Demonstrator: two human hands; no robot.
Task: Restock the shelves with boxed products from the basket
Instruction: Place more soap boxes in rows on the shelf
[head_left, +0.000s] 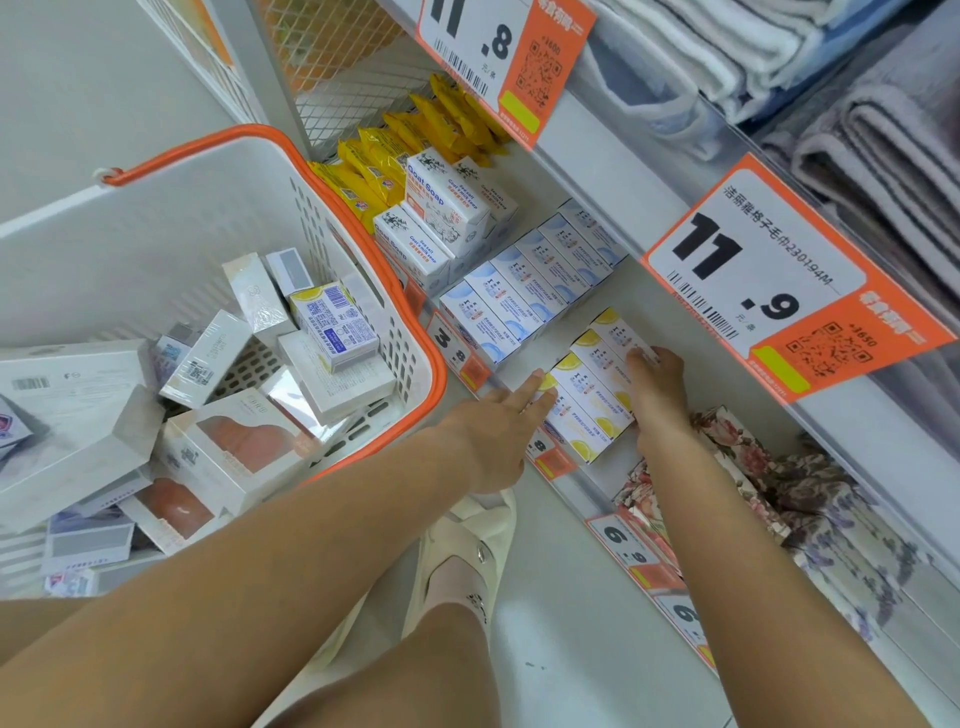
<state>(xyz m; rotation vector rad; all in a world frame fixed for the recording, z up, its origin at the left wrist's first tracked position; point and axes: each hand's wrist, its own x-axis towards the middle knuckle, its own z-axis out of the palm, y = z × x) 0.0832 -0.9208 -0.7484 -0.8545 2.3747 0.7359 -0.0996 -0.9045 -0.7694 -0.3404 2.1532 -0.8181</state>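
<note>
Left hand (501, 415): fingers straight, tips touching the near end of the lemon soap boxes (592, 387). Right hand (655, 387): fingers curled over the row's far side. Row on bottom shelf (524, 364), between both hands, boxes side by side, long axes crosswise. Left of the left hand: white basket (363, 291) with mixed boxes.

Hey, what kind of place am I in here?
Most likely a retail shop aisle: orange price tags hang on the shelf edges, boxed soaps sit in rows, and a shopping basket holds more boxes.
</note>
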